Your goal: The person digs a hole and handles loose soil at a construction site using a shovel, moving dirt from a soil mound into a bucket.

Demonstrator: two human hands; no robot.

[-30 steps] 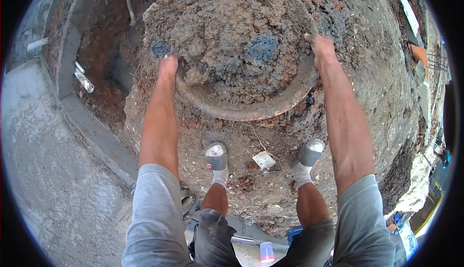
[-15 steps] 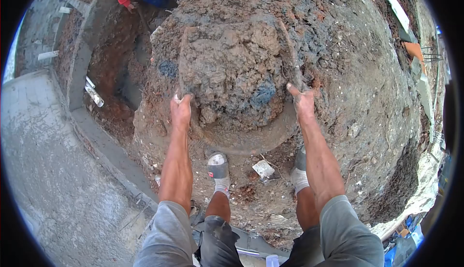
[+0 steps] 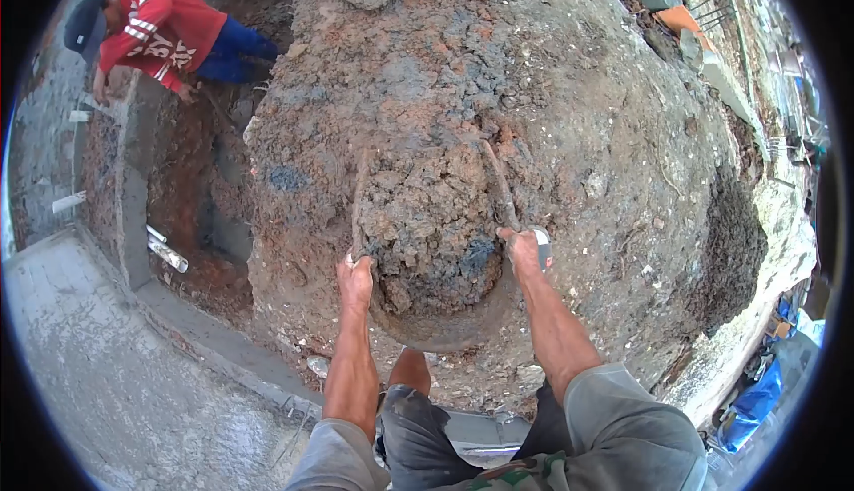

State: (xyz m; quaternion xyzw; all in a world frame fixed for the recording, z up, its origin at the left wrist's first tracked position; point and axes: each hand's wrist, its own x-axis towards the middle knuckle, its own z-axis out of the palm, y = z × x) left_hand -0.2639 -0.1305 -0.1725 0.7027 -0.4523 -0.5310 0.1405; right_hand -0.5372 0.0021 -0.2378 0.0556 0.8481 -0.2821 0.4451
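A shallow pan [image 3: 436, 346] heaped with clumpy brown mud [image 3: 427, 215] is just in front of the person's legs, above or on the dirt ground [image 3: 614, 233]; whether its base touches is hidden. The left hand [image 3: 356, 282] has its fingers closed on the left rim, and the right hand [image 3: 523, 253] grips the opposite rim. A dark bluish patch of mud [image 3: 286, 179] lies on the ground to the left. Beyond it, white pipes [image 3: 169, 257] lie in a trench, beside a concrete slab [image 3: 133, 358]. At upper left, a co-worker [image 3: 169, 37] in a red top bends forward.
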